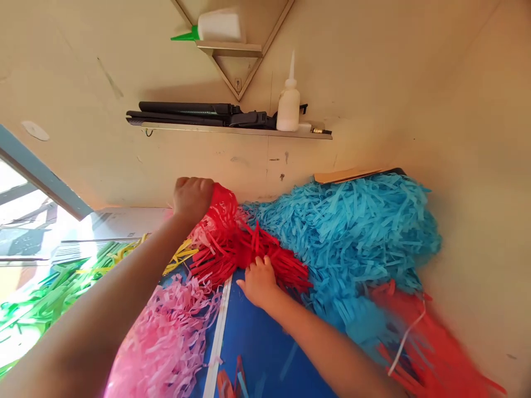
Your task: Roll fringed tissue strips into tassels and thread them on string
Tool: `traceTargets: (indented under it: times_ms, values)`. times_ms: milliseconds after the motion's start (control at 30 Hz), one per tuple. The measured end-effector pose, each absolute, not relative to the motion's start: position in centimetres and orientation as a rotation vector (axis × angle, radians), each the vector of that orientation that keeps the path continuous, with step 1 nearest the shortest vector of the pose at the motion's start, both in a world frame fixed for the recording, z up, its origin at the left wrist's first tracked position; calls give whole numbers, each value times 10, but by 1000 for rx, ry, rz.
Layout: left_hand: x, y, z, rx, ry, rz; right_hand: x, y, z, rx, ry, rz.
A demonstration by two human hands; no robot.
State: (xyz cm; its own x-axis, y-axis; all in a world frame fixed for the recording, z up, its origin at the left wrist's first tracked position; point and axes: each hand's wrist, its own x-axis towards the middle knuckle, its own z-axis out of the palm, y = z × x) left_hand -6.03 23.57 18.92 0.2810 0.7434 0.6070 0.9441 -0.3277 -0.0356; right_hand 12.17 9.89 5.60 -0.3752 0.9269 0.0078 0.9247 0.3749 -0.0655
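My left hand (193,200) is raised near the wall, its fingers closed on red fringed paper (223,207) that hangs beside it. My right hand (260,281) rests lower, fingertips laid on the dark red paper fringe (249,249) and thumb held apart. That dark red bundle spreads to both sides, with its strips fanned out. Pale pink fringe (203,232) lies just under the left hand. Right of the hands, a large blue paper fringe (348,232) is heaped against the wall.
Pink fringe (166,337), green strips (62,282) and yellow strips (182,255) lie to the left on the blue surface (269,348). Another red fringe (435,342) is at lower right. A wall shelf (232,130) holds a glue bottle (289,108) and a black hair straightener (186,113).
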Motion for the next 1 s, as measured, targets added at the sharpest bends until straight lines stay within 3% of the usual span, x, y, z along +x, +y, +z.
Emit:
traceTargets:
  times_ms: [233, 433, 567, 733, 867, 1000]
  values:
    - [-62, 106, 149, -2352, -799, -741, 114, 17, 98, -1033, -2021, 675]
    - [-51, 20, 111, -2218, -1108, -1128, 76, -3, 73, -966, -1683, 1138]
    - [-41, -24, 86, -2095, -1265, -1305, 60, -4, 59, -743, -843, 1509]
    - [-28, -38, 52, -2241, -1145, -1322, 98, 1, 63, -570, -383, 1598]
    - [-12, -31, 25, -2412, -1005, -1077, 160, -11, 63, -377, -265, 1700]
    - [4, -33, -6, -2574, -974, -768, 234, -41, 40, -588, -185, 1546]
